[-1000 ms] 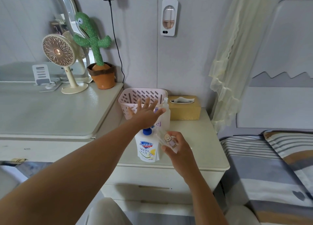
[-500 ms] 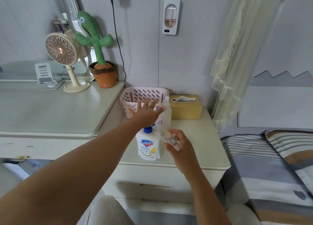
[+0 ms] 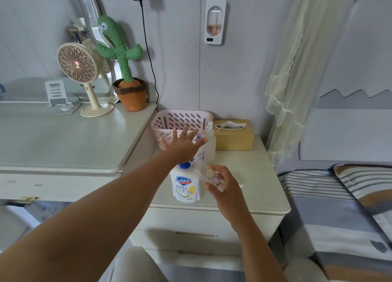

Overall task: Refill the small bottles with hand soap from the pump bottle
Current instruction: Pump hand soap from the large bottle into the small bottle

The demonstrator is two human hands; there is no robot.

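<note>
The cream-white nightstand worktop (image 3: 250,175) stands between a larger pale dresser worktop (image 3: 63,141) and a striped bed (image 3: 339,207). At its back edge sit a pink slotted plastic basket (image 3: 180,119) and a tan cardboard tissue box (image 3: 233,136).

Near the front edge stands the white hand-soap pump bottle with a blue collar and a blue-and-yellow label (image 3: 185,185). Just behind it is a frosted translucent bottle with a slim neck (image 3: 210,142), partly hidden by the left hand.

The left hand (image 3: 182,148) is spread flat, fingers splayed, palm down over the pump head; it holds nothing. Whether the palm is touching the pump cannot be told, since the hand hides the head.

The right hand (image 3: 220,186) has its grip closed round a small clear plastic bottle printed with a cartoon figure (image 3: 211,176). The bottle is tilted, its mouth end toward the pump spout at the blue collar. The fill level cannot be read.

Step in hand, as judged: dispensing into the first small bottle. The next move calls for keeping the mouth directly under the spout, then pressing the pump straight down with the left palm. A misaligned mouth would likely spill soap onto the worktop.
</note>
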